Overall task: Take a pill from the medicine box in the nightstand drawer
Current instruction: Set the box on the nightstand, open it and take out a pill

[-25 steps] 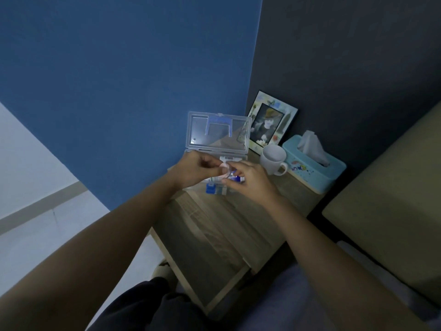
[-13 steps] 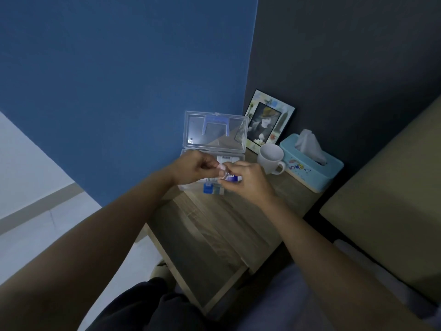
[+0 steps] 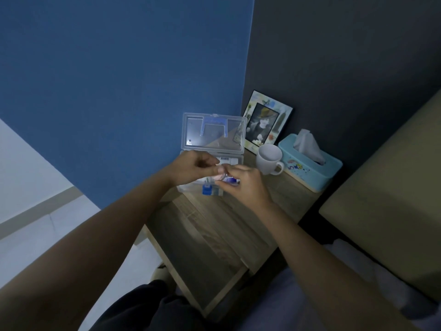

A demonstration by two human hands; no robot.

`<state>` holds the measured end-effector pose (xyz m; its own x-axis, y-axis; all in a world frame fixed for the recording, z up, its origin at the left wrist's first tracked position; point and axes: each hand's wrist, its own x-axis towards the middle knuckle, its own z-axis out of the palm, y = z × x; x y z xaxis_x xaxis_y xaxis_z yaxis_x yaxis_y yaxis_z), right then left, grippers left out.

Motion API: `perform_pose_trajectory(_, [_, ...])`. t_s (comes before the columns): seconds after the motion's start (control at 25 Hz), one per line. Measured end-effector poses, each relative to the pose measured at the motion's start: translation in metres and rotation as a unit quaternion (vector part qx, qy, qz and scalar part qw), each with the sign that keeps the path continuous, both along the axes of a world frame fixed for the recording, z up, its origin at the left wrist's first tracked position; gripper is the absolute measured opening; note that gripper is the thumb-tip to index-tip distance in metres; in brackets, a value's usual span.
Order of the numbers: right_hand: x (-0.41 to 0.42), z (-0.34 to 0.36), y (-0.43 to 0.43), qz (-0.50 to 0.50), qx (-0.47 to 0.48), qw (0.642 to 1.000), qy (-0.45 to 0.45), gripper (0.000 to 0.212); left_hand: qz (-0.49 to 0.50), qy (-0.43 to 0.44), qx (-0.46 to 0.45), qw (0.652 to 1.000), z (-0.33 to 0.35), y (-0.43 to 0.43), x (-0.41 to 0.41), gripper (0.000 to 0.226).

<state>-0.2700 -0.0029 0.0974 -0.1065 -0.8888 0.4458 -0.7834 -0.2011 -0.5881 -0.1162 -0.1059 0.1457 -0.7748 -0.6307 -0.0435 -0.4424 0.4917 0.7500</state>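
A clear plastic medicine box [image 3: 213, 132] stands on the wooden nightstand [image 3: 214, 230] against the blue wall, its lid raised upright. Packets and a blue item [image 3: 207, 189] lie in its tray. Just above the tray my left hand [image 3: 193, 169] and my right hand [image 3: 245, 185] meet, both pinching a small blue-and-white medicine packet [image 3: 229, 179]. Fingers cover most of the packet, and no single pill can be made out. The room is dim.
A white mug [image 3: 269, 158], a light blue tissue box [image 3: 310, 161] and a framed picture [image 3: 266, 123] stand at the nightstand's back right. A beige headboard or cushion [image 3: 386, 201] and bedding are at the right. Pale floor lies at the left.
Both hands stay together on the small packet over the box, with only slight finger movement. The view has shifted a little.
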Motion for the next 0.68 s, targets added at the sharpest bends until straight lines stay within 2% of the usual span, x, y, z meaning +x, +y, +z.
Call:
perform_pose_trajectory(0.08, [0.0, 0.0, 0.002, -0.002, -0.007, 1.0, 0.0, 0.038, 0.012, 0.02, 0.038, 0.999, -0.001, 0.001, 0.0, 0.027])
perform_pose_trajectory(0.2, [0.001, -0.001, 0.003, -0.013, -0.01, 1.0, 0.014, 0.039, 0.014, -0.013, -0.011, 1.0, -0.003, 0.002, -0.001, 0.031])
perform_pose_trajectory(0.32, [0.0, -0.001, 0.004, -0.016, -0.011, 1.0, 0.019, 0.039, 0.019, 0.011, 0.049, 0.999, -0.003, 0.001, 0.0, 0.032])
perform_pose_trajectory(0.52, [-0.002, -0.002, 0.006, -0.024, -0.004, 1.0, 0.018, 0.04, 0.009, 0.001, 0.065, 0.998, -0.008, -0.001, 0.001, 0.033])
perform_pose_trajectory(0.6, [-0.003, -0.002, 0.006, -0.021, -0.011, 1.0, 0.02, 0.039, 0.003, -0.012, 0.056, 0.998, -0.009, -0.002, 0.001, 0.031])
perform_pose_trajectory(0.68, [-0.004, -0.004, 0.005, -0.02, -0.017, 0.999, 0.021, 0.041, 0.005, -0.027, 0.009, 1.0, -0.011, -0.002, -0.003, 0.032])
